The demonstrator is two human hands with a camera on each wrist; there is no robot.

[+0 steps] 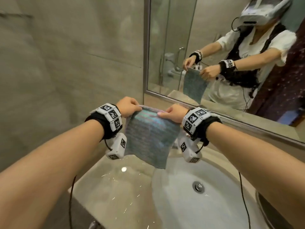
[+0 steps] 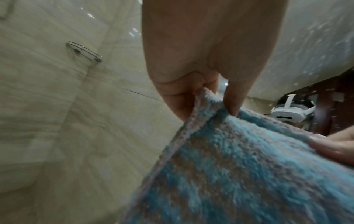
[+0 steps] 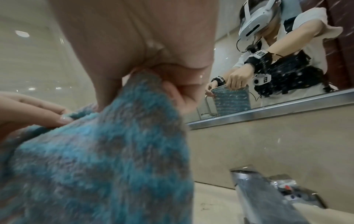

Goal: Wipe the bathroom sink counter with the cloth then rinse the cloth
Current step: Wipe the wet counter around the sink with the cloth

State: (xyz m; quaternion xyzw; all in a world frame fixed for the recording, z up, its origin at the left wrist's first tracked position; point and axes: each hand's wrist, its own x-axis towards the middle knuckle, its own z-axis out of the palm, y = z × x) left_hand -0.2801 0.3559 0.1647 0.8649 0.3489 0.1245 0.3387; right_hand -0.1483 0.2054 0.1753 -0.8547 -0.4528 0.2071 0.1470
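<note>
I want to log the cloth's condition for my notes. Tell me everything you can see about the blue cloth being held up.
The fluffy blue-and-grey striped cloth is roughly square with a pale stitched edge and a plush pile. It hangs spread open in the air above the beige counter and the white basin's rim, touching neither. The left hand and right hand each pinch a top corner. Its lowest corner points down toward the basin. The mirror reflects it.

No text can be read; the wrist markers bear only patterns.

Left hand and right hand raised, fingers pinched
</note>
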